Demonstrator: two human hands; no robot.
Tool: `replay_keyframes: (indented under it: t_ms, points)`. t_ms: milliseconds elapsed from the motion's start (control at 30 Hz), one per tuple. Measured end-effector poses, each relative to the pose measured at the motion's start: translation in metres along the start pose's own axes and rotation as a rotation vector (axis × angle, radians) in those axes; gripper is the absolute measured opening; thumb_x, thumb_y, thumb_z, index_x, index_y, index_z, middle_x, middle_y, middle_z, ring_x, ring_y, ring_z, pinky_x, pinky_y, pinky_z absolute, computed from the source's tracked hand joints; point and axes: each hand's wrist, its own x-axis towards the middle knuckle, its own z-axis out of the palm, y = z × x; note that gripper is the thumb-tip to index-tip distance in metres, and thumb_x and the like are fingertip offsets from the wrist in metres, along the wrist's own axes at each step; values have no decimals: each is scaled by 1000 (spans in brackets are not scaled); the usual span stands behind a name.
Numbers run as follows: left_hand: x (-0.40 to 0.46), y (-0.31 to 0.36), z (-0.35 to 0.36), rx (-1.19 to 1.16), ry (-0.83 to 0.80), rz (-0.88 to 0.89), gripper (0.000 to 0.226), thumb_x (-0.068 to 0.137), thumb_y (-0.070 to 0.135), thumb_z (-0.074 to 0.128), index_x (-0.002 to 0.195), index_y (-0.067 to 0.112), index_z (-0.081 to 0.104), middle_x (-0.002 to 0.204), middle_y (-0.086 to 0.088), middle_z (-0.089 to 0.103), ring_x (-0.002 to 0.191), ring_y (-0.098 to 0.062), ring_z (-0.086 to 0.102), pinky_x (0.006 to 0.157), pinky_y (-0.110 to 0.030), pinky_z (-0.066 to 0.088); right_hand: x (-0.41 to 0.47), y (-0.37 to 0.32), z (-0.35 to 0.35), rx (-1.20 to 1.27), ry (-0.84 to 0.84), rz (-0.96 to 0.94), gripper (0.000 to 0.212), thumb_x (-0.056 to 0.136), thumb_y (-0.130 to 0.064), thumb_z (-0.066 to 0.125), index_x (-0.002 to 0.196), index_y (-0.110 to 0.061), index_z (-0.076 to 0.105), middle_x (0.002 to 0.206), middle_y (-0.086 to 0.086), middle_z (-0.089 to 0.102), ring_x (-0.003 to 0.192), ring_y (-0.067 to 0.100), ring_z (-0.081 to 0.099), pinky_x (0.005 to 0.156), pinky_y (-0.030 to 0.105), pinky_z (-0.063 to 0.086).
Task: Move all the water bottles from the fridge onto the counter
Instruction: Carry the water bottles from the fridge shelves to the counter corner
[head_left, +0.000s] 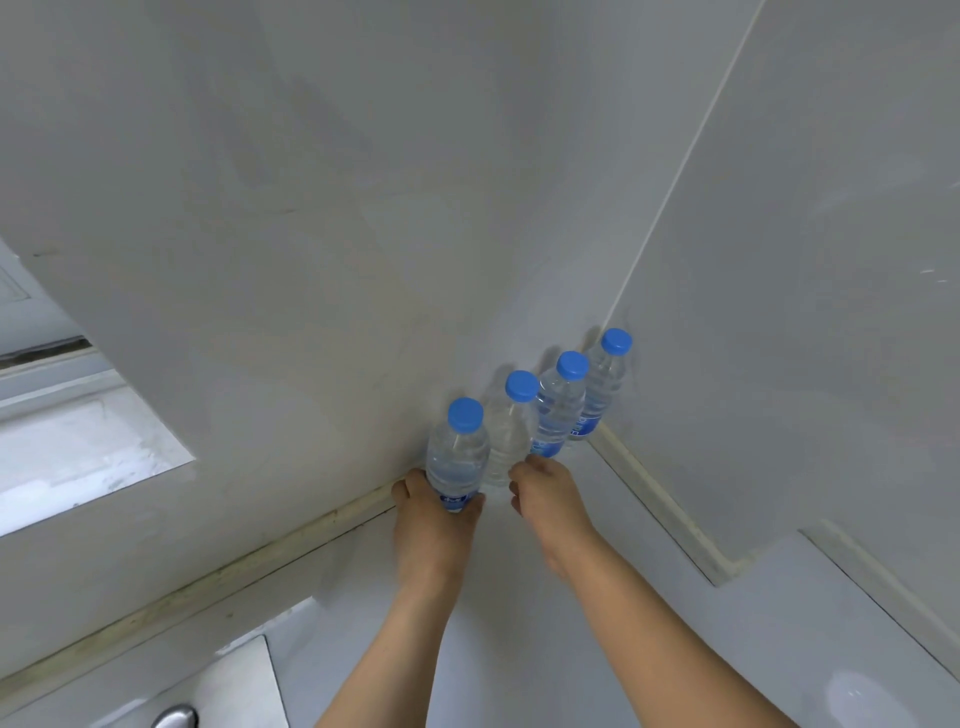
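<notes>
1. From the head view, we see four water bottles standing upright in a row on the white counter (519, 582), along the wall and into the corner.
2. Our left hand (434, 525) is curled round the base of the nearest bottle (457, 457), which sits at the left end of the row, just beside the second bottle (511, 431).
3. Our right hand (545, 499) is at the foot of the second bottle with fingers bent; we cannot tell whether it grips the bottle or only touches it.
4. The third bottle (561, 410) and the corner bottle (605, 384) stand untouched.
5. We judge this as the setting-down step: the next move calls for letting go without tipping the row. The fridge is out of view, so we cannot tell how many bottles remain.
</notes>
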Motion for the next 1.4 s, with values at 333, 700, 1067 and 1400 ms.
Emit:
replay_keyframes:
  t_ms: [333, 700, 1067, 1400]
  points:
    - [1, -1, 5, 3, -6, 0, 58, 77, 30, 82, 120, 10, 49, 121, -8, 47, 98, -31, 61, 74, -29, 39, 11, 9, 0, 57, -17, 13, 17, 80, -6, 42, 73, -17, 54, 78, 3, 51, 75, 16, 43, 78, 32, 42]
    - [-40, 13, -12, -51, -70, -73, 49, 86, 23, 70, 127, 5, 51, 124, -16, 59, 105, -35, 61, 87, -37, 51, -53, 9, -67, -106, 33, 50, 52, 95, -12, 44, 146, -5, 36, 148, 12, 41, 132, 29, 43, 102, 35, 36]
    - [-205, 81, -23, 325, -182, 429, 59, 102, 32, 49, 151, 6, 30, 153, -11, 36, 138, -26, 38, 108, -32, 33, -192, 43, -189, -438, 125, -137, 47, 94, -16, 49, 140, -8, 43, 135, 11, 53, 122, 28, 52, 92, 26, 40]
    - [-338, 123, 23, 590, -361, 871, 57, 103, 32, 45, 152, 10, 28, 156, -6, 33, 142, -25, 32, 113, -31, 28, -298, 84, -311, -614, 242, -195, 62, 96, -22, 47, 151, -9, 23, 156, 7, 28, 141, 21, 31, 109, 28, 28]
